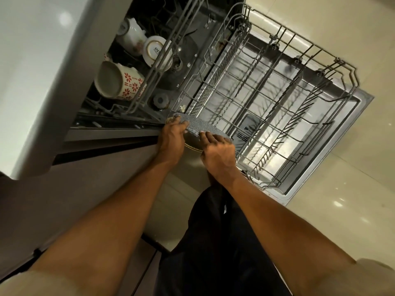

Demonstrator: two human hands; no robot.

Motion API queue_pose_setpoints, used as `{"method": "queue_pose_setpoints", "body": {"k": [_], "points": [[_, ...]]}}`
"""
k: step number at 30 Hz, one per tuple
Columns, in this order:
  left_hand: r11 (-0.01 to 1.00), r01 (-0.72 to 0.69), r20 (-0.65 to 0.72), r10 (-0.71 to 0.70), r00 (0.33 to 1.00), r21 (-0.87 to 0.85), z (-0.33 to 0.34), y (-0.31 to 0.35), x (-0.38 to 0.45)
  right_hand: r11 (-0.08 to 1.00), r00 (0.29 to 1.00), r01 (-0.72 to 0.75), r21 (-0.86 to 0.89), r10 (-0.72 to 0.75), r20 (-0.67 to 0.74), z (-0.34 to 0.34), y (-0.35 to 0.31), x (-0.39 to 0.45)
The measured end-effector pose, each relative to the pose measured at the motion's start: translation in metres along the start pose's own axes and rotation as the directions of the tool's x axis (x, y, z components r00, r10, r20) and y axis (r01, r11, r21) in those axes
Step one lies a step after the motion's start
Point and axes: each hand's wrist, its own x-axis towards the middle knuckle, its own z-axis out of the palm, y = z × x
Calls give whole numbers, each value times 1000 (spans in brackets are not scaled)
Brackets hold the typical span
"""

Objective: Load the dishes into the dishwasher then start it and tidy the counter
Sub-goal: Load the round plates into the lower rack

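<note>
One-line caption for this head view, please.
Both hands, left and right, hold a speckled grey plate at the edge of the pulled-out, empty lower rack.

Only one piece of lettering can be made out. On the underside of a white, gold-rimmed cup (157, 52), lying on its side in the upper rack well above and to the left of the left hand (172, 138), dark capitals are printed; "SIS" can be read, and the rest is cut off by a rack wire. No other text, number or sign can be read.
</note>
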Motion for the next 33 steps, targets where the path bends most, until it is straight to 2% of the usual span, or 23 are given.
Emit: {"method": "queue_pose_setpoints", "body": {"k": [3,11,19,25,31,33], "points": [[999,-35,-40,34,999,-24,-9,7,-7,1000,996,10,0,-10,-86,-11,-5,-2],[998,-30,-72,27,997,-47,-22,19,-7,999,996,11,-34,-14,-88,-31,-5,7],[1000,-17,-77,17,997,-10,-6,4,-4,1000,994,17,-9,-16,112,-10,-1,12],[1000,-19,-80,19,997,7,-1,-3,1,1000,990,-1,-30,5,139,-2,-1,15],[997,54,11,-53,999,-62,5,-4,13,998,971,-58,-28,63,232,-2,4,23],[996,73,55,-70,996,-57,9,-8,17,996,959,-90,24,80,272,-3,9,26]]}}
